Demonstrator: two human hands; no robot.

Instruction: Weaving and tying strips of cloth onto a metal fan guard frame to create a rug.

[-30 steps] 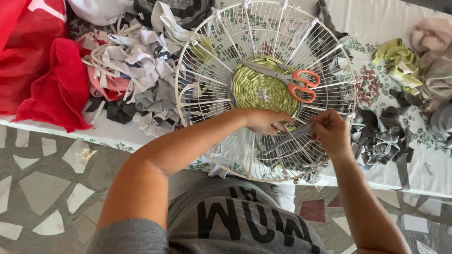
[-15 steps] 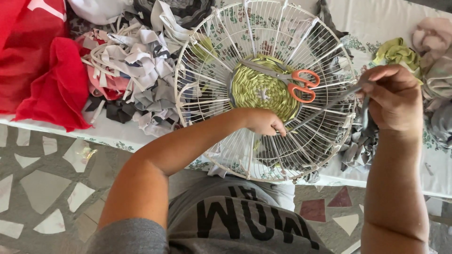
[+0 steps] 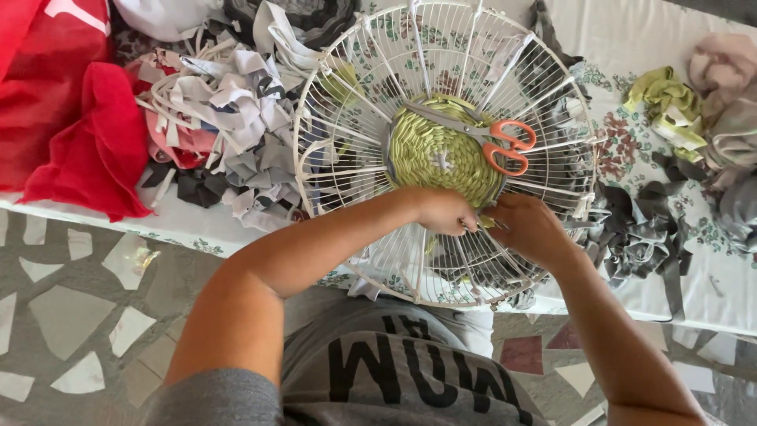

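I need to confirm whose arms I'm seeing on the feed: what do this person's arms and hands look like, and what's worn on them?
Both the left hand and right hand are bare: no gloves, rings or watch visible. The forearms are uncovered; a short grey sleeve covers the left upper arm.

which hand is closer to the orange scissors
Right. The right hand works just below the orange scissors; the left hand is farther to their lower left.

One round white wire frame [image 3: 552, 95] lies on one table [image 3: 733, 292]. One green woven disc [image 3: 438, 154] sits at its centre, and one pair of orange-handled scissors [image 3: 505, 146] rests on it. Two hands, left hand [image 3: 445, 211] and right hand [image 3: 524, 229], meet at its near edge. One red cloth [image 3: 71, 118] lies far left.
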